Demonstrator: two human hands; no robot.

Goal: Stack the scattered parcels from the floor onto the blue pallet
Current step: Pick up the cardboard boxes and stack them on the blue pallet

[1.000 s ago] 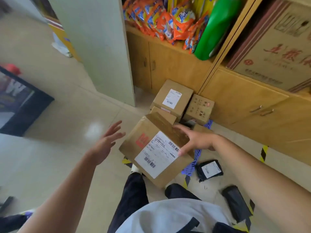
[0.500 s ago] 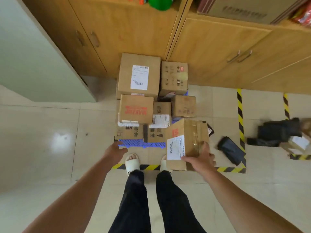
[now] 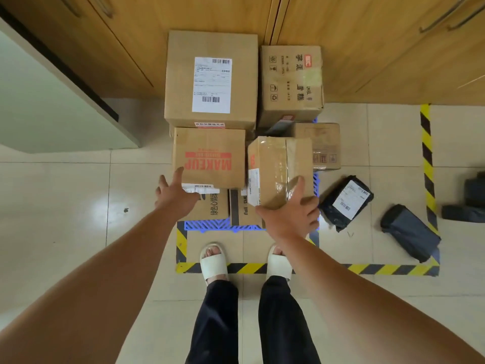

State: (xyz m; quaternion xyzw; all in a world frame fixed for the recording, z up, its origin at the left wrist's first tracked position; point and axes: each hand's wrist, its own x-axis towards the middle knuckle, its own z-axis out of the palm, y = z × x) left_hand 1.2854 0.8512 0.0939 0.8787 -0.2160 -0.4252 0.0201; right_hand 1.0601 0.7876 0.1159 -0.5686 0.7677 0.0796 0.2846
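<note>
Several cardboard boxes are stacked on the blue pallet (image 3: pixel 210 225), whose front edge shows under them. My right hand (image 3: pixel 291 214) grips the near end of a taped brown box (image 3: pixel 278 166) that sits on the front right of the stack, beside the red-lettered MAKEUP box (image 3: pixel 210 156). My left hand (image 3: pixel 174 194) is open with fingers spread, at the MAKEUP box's near left corner. A large labelled box (image 3: pixel 211 80) and a printed box (image 3: pixel 291 80) stand at the back. Two dark mailer bags (image 3: pixel 346 200) (image 3: pixel 409 232) lie on the floor to the right.
Wooden cabinets (image 3: pixel 367 48) close off the back. A pale green panel (image 3: pixel 52 101) stands to the left. Yellow-black floor tape (image 3: pixel 427 158) outlines the pallet zone. More dark bags (image 3: pixel 469 203) lie at the far right. My feet in white slippers (image 3: pixel 214 261) stand just before the pallet.
The view swung down onto the pallet. My right hand carried the taped box forward and up onto the front right of the stack. My left hand reached to the MAKEUP box.
</note>
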